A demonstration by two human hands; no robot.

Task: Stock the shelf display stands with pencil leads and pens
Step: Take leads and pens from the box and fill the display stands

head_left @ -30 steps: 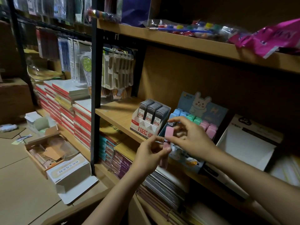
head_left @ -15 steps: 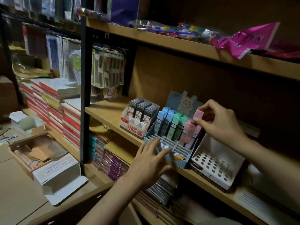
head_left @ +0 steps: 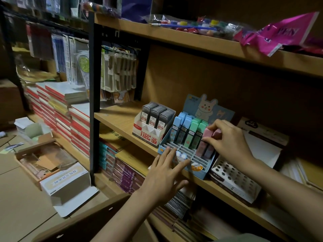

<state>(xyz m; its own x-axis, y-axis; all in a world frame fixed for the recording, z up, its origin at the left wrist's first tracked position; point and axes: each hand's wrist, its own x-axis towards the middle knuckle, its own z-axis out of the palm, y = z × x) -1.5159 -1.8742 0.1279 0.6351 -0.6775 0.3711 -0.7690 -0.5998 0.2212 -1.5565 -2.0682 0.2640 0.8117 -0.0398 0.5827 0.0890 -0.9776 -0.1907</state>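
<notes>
Shelf (head_left: 122, 119): right grip (head_left: 227, 137) pinches pink lead case (head_left: 208, 132) (left grip (head_left: 166, 173) released).

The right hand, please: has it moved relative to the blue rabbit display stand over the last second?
Yes. The right hand moved from the front left of the blue rabbit display stand to its back right, where it pinches a pink lead case.

The picture is dim and brownish. The most light falls on the wooden shelf (head_left: 120, 117) at nine o'clock from the middle. At twelve o'clock it is almost black. The edges bend and stretch. Far things at ten o'clock look soft and blurry.
</notes>
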